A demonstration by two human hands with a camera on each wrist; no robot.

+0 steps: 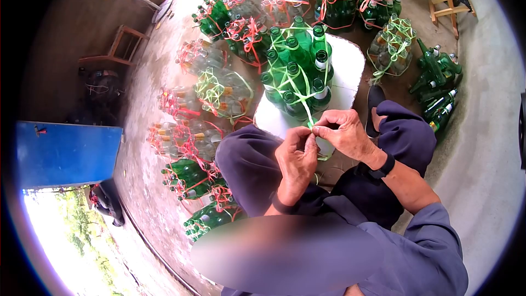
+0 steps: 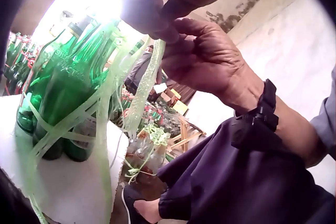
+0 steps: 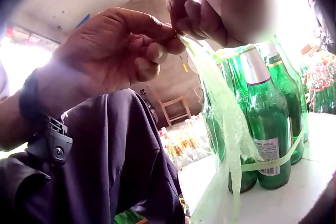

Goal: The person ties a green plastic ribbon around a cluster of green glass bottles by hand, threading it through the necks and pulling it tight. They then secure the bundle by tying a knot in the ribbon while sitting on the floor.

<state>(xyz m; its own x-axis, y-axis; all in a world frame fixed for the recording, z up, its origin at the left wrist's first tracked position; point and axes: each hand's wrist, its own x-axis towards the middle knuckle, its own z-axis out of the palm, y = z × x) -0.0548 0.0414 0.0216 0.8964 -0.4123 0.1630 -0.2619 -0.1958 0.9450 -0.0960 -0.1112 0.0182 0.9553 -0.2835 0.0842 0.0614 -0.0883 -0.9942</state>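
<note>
From afar I observe the left hand and right hand meeting, forearms converging, thumbs and curled fingers pinching pale green strapping just beside the green bottles on the white board.

In the right wrist view, the bottom edge cuts off the green strap, and fine print on the bottle label, lower right, is illegible. At the head view's lower centre, a blurred oval covers part of the shirt.
</note>
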